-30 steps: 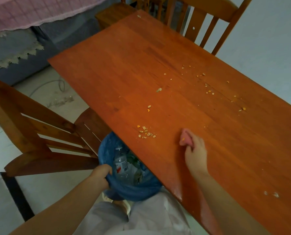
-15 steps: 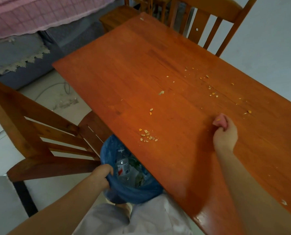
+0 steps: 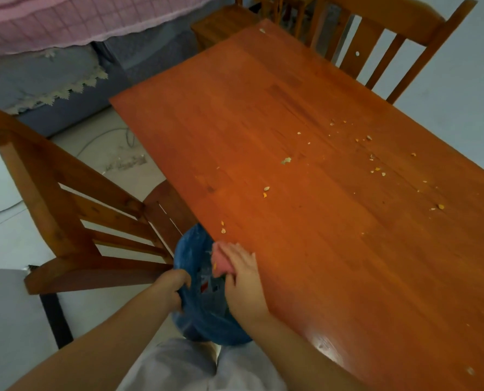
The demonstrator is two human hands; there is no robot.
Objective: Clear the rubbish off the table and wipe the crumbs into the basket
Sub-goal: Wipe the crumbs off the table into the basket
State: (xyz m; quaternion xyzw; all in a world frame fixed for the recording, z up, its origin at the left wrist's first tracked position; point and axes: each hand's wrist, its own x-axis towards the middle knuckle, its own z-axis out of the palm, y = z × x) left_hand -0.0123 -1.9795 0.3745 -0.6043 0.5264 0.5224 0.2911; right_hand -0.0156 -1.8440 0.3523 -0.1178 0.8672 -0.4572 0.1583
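**Cloth at the table edge, crumbs lying away to the far right**

Nearest the body, the left hand (image 3: 173, 289) has its fingers closed on the near rim of the blue-lined basket (image 3: 206, 320), holding it up against the near-left edge of the table (image 3: 348, 277), with its mouth just below the tabletop. Bottles and other rubbish show dimly inside.

Just beside it, the right hand (image 3: 242, 280) lies flat over a pink cloth (image 3: 221, 262), fingers spread and pressing down rather than pinching; the cloth overhangs the table edge directly above the basket. The forearm runs back toward the body along that edge.

The coming stroke turns on this: the remaining crumbs lie beyond the cloth, up and to the right. Two bits (image 3: 223, 227) sit just past the fingertips, another pair (image 3: 266, 191) farther on, and a loose scatter (image 3: 376, 165) spreads well apart toward the far right side. The right hand is the nearer one and likely must reach out, then draw back toward the basket.

Past the table stands a wooden chair (image 3: 390, 38).
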